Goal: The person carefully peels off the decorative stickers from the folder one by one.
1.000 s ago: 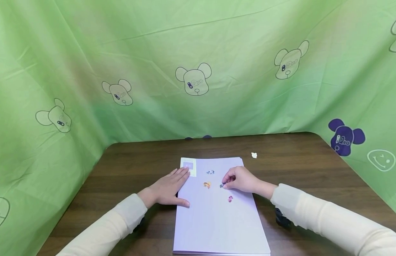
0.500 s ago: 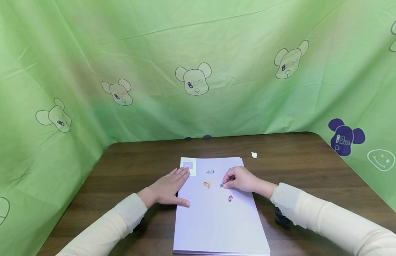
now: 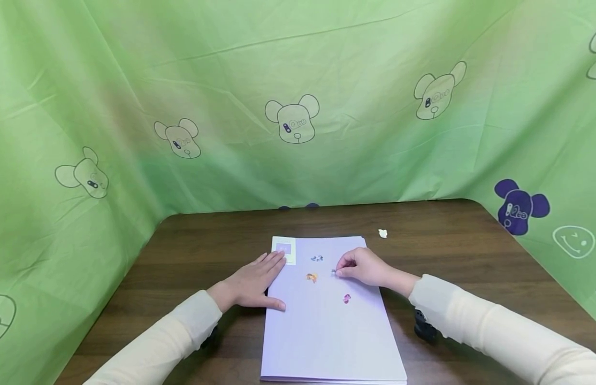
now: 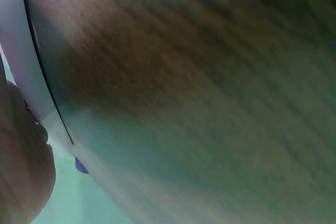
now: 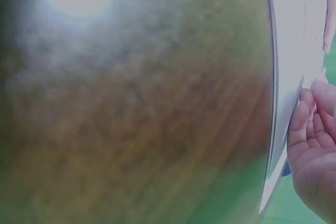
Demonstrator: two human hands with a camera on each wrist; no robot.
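My left hand [image 3: 253, 282] lies flat with straight fingers on the left edge of a stack of white paper [image 3: 322, 342]. Its fingertips reach a small printed label [image 3: 290, 259] at the top left corner. Between thumb and fingertips, my right hand [image 3: 364, 267] pinches a small dark bluish sticker [image 3: 334, 272] over the paper, mostly hidden by the fingers. Nearby on the sheet are a blue-grey sticker [image 3: 316, 258], an orange-yellow sticker [image 3: 311, 277] and a pink sticker [image 3: 346, 298]. In the right wrist view the right hand [image 5: 315, 140] shows curled fingers at the paper.
A small white cut-out scrap [image 3: 382, 233] lies on the brown wooden table [image 3: 221, 235], beyond the paper's top right corner. A green cloth [image 3: 230, 176] with bear-head drawings hangs behind and along both sides.
My right hand has shifted slightly away from me, up the sheet, with the dark sticker still pinched. My left hand and the other stickers have stayed in place.
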